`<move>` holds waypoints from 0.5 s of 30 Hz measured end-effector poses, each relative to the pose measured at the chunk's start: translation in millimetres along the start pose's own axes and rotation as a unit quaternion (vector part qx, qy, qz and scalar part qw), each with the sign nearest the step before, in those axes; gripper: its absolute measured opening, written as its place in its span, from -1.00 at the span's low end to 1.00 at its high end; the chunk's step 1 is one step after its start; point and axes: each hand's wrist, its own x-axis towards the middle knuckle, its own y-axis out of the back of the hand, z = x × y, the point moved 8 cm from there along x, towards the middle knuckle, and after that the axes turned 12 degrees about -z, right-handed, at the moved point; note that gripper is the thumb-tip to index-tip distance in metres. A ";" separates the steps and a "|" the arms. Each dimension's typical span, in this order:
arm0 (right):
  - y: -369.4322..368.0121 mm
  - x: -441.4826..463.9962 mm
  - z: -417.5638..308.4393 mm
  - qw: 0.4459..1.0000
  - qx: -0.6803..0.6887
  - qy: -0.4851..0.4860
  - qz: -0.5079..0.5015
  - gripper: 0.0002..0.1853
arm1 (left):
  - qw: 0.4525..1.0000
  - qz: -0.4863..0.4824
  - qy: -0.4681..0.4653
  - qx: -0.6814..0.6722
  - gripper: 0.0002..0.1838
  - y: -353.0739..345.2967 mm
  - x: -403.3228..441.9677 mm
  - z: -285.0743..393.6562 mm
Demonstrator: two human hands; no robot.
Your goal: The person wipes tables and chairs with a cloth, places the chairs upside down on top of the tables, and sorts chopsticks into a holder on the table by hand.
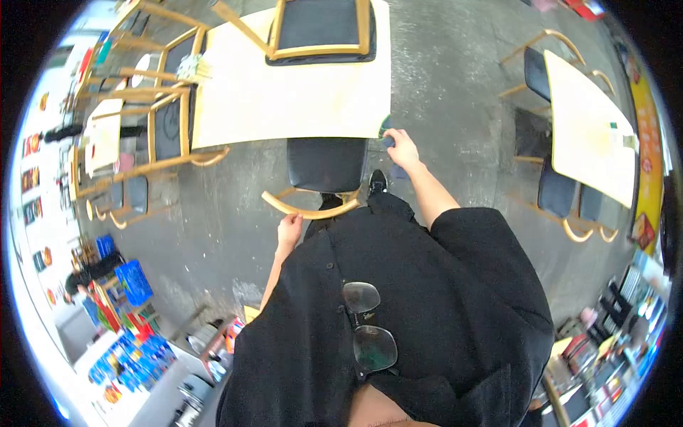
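Observation:
A chair with a black seat [327, 164] and a curved wooden back rail [324, 213] stands upright in front of me, at the near edge of a pale tabletop [299, 99]. My left hand [289, 231] is closed at the rail's left part, its fingertips against the wood. At the table's near right corner my right hand [403, 149] is closed on a small green and dark blue cloth [386, 133], partly hidden by the fingers. The cloth touches the corner.
Another chair [320, 25] rests on the tabletop's far part. More wooden chairs [169, 128] crowd the left side. A second table [587, 128] with chairs around it stands at right. Blue crates [134, 282] and a person [89, 277] are at lower left.

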 end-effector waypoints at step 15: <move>-74.0 -130.0 191.5 0.964 -0.034 -0.261 -0.046 -0.65 | 0.996 -0.014 0.088 -0.016 -0.57 -9.6 -18.6 -48.4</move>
